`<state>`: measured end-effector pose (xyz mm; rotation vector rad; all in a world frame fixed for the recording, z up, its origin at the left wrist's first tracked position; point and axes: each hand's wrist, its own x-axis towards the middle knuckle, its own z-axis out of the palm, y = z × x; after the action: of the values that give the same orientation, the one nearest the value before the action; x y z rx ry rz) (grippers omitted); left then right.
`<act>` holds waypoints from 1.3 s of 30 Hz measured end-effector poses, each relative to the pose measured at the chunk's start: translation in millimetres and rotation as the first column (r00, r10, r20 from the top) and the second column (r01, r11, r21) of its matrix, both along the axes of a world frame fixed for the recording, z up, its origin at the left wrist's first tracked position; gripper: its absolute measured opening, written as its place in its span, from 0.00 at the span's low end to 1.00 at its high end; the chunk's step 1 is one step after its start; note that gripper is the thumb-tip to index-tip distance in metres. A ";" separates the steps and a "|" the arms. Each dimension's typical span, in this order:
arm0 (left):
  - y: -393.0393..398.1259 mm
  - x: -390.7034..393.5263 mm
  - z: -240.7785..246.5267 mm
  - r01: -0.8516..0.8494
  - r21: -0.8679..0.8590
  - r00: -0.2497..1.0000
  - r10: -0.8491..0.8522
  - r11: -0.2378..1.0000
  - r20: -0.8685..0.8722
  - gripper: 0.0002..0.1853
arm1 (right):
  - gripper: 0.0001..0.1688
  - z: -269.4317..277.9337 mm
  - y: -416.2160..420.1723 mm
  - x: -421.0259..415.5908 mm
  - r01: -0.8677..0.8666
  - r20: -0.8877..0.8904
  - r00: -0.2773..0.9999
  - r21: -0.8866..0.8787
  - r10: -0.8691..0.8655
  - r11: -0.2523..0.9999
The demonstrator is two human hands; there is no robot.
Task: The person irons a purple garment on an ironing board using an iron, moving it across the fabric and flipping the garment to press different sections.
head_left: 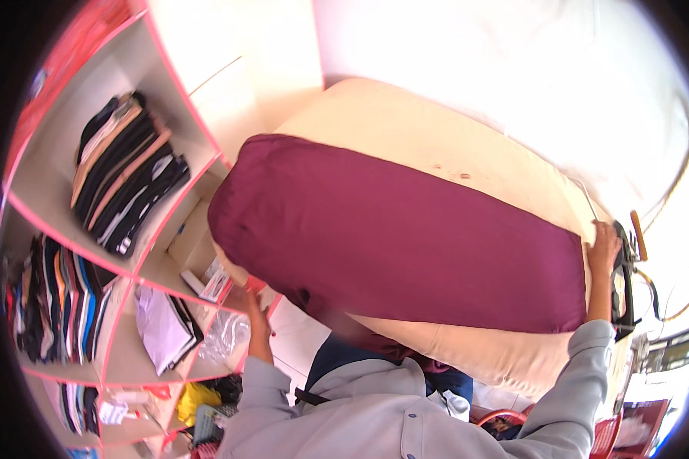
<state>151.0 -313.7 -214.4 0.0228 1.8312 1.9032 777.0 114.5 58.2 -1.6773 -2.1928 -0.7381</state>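
Observation:
A maroon garment (396, 235) lies spread over a padded ironing table with a beige cover (379, 109). Its far-left end is rounded and slightly wrinkled, and part of it droops over the near edge towards my lap. My left hand (256, 312) is off the cloth, below the left end of the table, with thumb and fingers apart. Past the garment's right hem, my right hand (604, 246) rests at the table's right end. Right beside it stands a dark iron (624, 281); whether my fingers grip anything there is hidden.
Pink-edged shelves (120, 269) fill the left side, with stacks of folded clothes (129, 178) and a clear plastic bag (224, 335). A yellow bag (197, 401) sits lower down. Red baskets (606, 433) stand at the lower right. A cable (654, 292) runs by the iron.

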 end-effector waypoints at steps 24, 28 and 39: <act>-25.7 -5.9 33.3 0.438 0.239 0.840 -0.489 0.867 0.235 0.34 | 0.06 66.1 -124.0 191.5 0.445 0.211 0.896 -0.438 -0.392 0.781; -41.3 -2.6 42.5 0.464 0.346 0.779 -0.562 0.815 0.278 0.38 | 0.15 43.1 -134.1 10.7 -0.181 -0.216 0.973 -0.494 0.081 0.850; -85.5 -52.7 196.4 0.242 0.439 0.970 -0.208 0.865 -0.124 0.27 | 0.16 -17.5 -140.0 -325.1 -0.688 -0.501 0.725 -0.498 0.473 0.528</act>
<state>98.3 -399.2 -18.0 0.4507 1.3165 2.1306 451.9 -25.5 40.7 -0.9713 -2.6771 0.5330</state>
